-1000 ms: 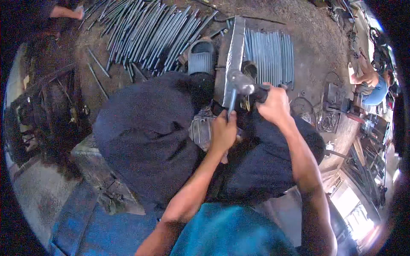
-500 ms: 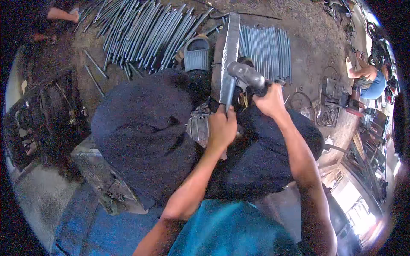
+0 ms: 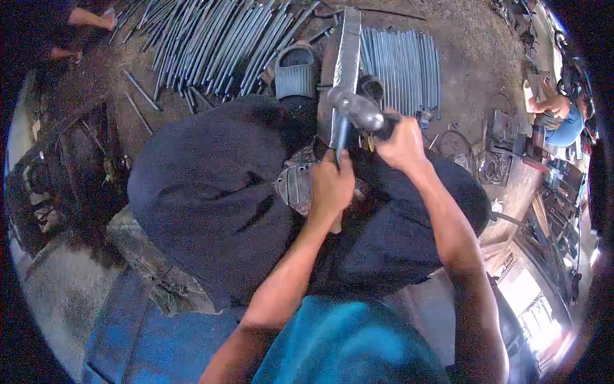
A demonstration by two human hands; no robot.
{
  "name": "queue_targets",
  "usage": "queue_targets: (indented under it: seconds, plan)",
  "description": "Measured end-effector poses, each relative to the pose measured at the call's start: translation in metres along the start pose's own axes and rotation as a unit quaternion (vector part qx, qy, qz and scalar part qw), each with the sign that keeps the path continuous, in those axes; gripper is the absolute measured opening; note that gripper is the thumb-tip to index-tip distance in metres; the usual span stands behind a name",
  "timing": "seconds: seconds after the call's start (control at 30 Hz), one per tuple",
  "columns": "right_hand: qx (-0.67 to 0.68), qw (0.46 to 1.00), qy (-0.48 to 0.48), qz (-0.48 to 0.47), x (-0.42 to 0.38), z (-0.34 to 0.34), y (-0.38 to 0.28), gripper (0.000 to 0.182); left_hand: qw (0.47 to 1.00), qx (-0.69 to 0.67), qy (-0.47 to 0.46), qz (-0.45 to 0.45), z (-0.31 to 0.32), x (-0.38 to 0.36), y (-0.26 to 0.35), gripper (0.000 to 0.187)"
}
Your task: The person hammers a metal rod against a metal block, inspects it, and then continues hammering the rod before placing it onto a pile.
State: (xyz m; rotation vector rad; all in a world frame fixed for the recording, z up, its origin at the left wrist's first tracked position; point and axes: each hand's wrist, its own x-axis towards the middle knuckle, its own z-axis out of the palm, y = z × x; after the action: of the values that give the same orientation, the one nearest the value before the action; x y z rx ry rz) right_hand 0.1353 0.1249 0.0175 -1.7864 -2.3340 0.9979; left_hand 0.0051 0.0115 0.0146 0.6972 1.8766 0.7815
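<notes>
My left hand (image 3: 331, 185) is closed around the lower end of a short metal rod (image 3: 342, 136). This rod lies along a long flat-faced steel bar (image 3: 347, 48) that points away from me between my knees. A ball-peen hammer (image 3: 366, 115) is in my right hand (image 3: 403, 146), gripped close to its head. The hammer head overlaps the rod's far end in this view and hides it. Beneath my left hand sits a grey ribbed metal part (image 3: 294, 185), partly covered by my wrist.
Many loose metal rods (image 3: 211, 51) are heaped at the upper left. A neat row of rods (image 3: 403, 70) lies right of the bar. My foot wears a grey sandal (image 3: 296, 77). Another person (image 3: 563, 121) sits at far right; someone's foot (image 3: 105, 20) shows upper left.
The hammer head has shifted a little left, further over the rod. My right hand moved with it, while my left hand keeps its hold. The whole view has shifted slightly.
</notes>
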Motion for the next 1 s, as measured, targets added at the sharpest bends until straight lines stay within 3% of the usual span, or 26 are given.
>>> queue_targets:
  seconds: [0.07,0.17,0.2,0.27,0.33,0.37,0.4,0.43,0.47,0.5,0.63,0.67,0.73,0.77,0.8,0.83,0.87,0.93,1.0]
  plan:
    - [-0.083,0.997,-0.005,-0.005,0.007,-0.013,-0.023,0.038,0.999,0.028,0.01,0.014,0.001,0.003,-0.007,0.037]
    - [-0.015,0.998,0.027,-0.063,0.004,-0.041,-0.044,0.038,0.999,0.038,0.001,-0.002,-0.009,0.0,-0.001,0.042]
    - [0.075,0.989,0.073,-0.107,-0.002,-0.052,-0.048,0.035,1.0,0.014,-0.004,-0.028,-0.011,-0.002,0.0,0.041]
    - [0.276,0.945,0.177,-0.019,-0.02,-0.051,-0.055,0.026,0.999,-0.003,-0.003,-0.033,-0.005,0.0,-0.008,0.037]
    - [0.21,0.949,0.18,-0.153,-0.022,-0.06,-0.042,0.023,1.0,-0.012,-0.006,-0.025,-0.002,0.001,-0.013,0.033]
    - [-0.2,0.927,0.215,-0.234,-0.019,-0.033,0.003,0.028,1.0,-0.02,-0.006,-0.014,-0.003,0.001,-0.013,0.033]
    - [-0.198,0.927,0.218,-0.232,-0.014,-0.026,0.004,0.028,1.0,-0.027,-0.004,-0.001,-0.003,0.003,-0.011,0.033]
    - [-0.047,0.974,0.15,-0.163,-0.011,-0.021,-0.001,0.027,1.0,-0.024,-0.005,0.004,-0.004,0.003,-0.009,0.033]
    - [0.107,0.987,0.078,-0.089,-0.008,-0.016,-0.002,0.027,1.0,-0.007,-0.004,-0.001,-0.004,0.003,-0.007,0.033]
    - [-0.023,0.999,0.044,-0.003,-0.008,-0.004,0.008,0.032,1.0,0.008,-0.004,-0.007,-0.004,0.002,-0.005,0.033]
    - [-0.058,0.994,0.079,0.048,0.004,-0.045,-0.003,0.034,0.999,0.011,0.028,0.026,0.0,-0.001,-0.012,0.033]
    - [-0.007,0.992,0.119,-0.036,0.001,-0.055,-0.006,0.036,1.0,0.013,0.004,0.009,-0.001,-0.005,-0.011,0.033]
    - [0.022,0.995,0.1,-0.004,0.001,-0.085,-0.006,0.032,1.0,0.008,-0.006,0.006,0.003,0.002,-0.005,0.034]
    - [-0.221,0.941,0.155,-0.203,0.0,-0.111,0.015,0.03,1.0,0.026,-0.004,0.001,0.004,0.001,-0.007,0.034]
    - [-0.44,0.791,0.196,-0.377,-0.003,-0.136,0.031,0.028,0.999,0.046,-0.005,-0.004,0.004,-0.001,-0.008,0.035]
    - [-0.143,0.945,0.206,-0.212,-0.01,-0.156,-0.022,0.024,0.999,0.046,-0.004,-0.003,0.004,0.0,-0.007,0.035]
    - [0.174,0.967,0.184,-0.017,-0.018,-0.178,-0.077,0.021,0.998,0.056,-0.011,-0.005,0.002,0.0,-0.006,0.036]
    - [0.297,0.924,0.205,-0.128,-0.017,-0.197,-0.086,0.017,0.998,0.065,-0.015,-0.01,0.002,0.0,-0.005,0.036]
    - [0.331,0.91,0.213,-0.128,-0.014,-0.19,-0.091,0.019,0.998,0.062,-0.006,-0.021,0.005,-0.001,-0.007,0.035]
